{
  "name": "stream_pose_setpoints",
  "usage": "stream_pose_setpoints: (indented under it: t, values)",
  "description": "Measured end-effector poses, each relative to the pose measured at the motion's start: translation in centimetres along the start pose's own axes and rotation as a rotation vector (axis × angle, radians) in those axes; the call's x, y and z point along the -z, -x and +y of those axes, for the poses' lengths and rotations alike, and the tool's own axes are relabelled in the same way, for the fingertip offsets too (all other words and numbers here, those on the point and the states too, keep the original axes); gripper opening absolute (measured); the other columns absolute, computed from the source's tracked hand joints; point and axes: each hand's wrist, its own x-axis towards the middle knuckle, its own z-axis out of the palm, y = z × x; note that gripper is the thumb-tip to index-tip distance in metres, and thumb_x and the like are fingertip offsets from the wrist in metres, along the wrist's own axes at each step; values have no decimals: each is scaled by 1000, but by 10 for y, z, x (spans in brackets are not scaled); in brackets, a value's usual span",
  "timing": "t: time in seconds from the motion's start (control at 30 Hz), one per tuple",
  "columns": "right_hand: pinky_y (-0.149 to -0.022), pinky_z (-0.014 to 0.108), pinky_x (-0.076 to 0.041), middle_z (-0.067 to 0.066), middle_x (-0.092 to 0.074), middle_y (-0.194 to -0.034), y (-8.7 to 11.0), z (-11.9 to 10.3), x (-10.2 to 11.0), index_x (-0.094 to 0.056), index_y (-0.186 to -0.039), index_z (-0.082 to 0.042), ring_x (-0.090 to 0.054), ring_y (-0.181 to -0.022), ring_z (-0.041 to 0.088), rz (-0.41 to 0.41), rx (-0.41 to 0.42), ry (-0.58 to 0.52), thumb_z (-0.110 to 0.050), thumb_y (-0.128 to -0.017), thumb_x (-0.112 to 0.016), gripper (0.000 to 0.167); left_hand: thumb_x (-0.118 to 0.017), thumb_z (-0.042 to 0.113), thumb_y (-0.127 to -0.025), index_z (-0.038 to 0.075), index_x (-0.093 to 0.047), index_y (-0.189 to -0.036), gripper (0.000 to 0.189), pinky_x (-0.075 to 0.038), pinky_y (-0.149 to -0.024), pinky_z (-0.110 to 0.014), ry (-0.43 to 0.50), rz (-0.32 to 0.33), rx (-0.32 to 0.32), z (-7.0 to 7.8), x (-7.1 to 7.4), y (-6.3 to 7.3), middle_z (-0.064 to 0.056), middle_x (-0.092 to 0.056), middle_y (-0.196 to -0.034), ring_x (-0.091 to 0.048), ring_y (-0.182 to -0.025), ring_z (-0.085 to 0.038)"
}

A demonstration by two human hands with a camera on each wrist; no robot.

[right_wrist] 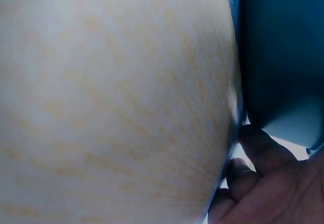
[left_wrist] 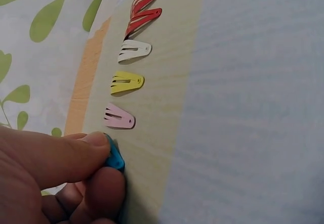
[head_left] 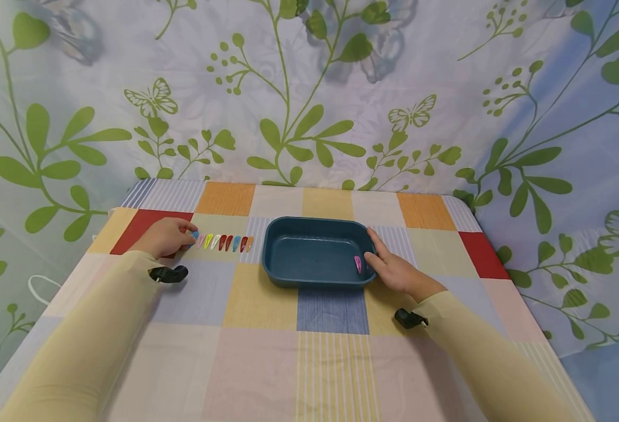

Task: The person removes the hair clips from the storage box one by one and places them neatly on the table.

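My left hand (head_left: 163, 235) pinches a blue snap hair clip (left_wrist: 116, 158) between thumb and finger, at the left end of a row of clips. Right beside it lie a pale pink clip (left_wrist: 120, 117), a yellow clip (left_wrist: 127, 82) and a white clip (left_wrist: 134, 50). Further along the row are red clips (left_wrist: 147, 19), another blue one and an orange clip (head_left: 250, 244). At the dark teal plastic tray (head_left: 317, 284), my right hand (head_left: 396, 271) holds the right side, thumb over the rim and fingers along the outside. Inside, a bright pink clip (head_left: 358, 264) lies near that thumb.
A patchwork-patterned cloth (head_left: 257, 363) covers the table. Behind it hangs a curtain (head_left: 309, 88) with green leaves and butterflies. A white cable loop (head_left: 37, 287) shows by the table's left edge.
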Motion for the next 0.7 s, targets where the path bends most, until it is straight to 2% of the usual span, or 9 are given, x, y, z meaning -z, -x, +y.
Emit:
stream_pose_setpoints:
  t: [0.43, 0.7]
  values:
    - [-124, 69, -22, 20, -6, -177, 0, 0, -1, 10, -170, -21, -24, -157, 51, 2, 4, 6, -43, -116, -28, 69, -69, 29, -102, 13, -59, -147, 49, -51, -71, -30, 83, -22, 37, 3, 0, 6, -9, -63, -97, -60, -86, -25]
    - [-124, 69, -23, 20, -6, -177, -1, 1, -1, 11, -170, -23, -25, -156, 52, 6, 0, 17, -45, -115, -27, 70, -70, 30, -102, 13, -57, -149, 52, -51, -70, -30, 141, -44, 67, 4, 0, 6, -12, -63, -107, -60, -82, -24]
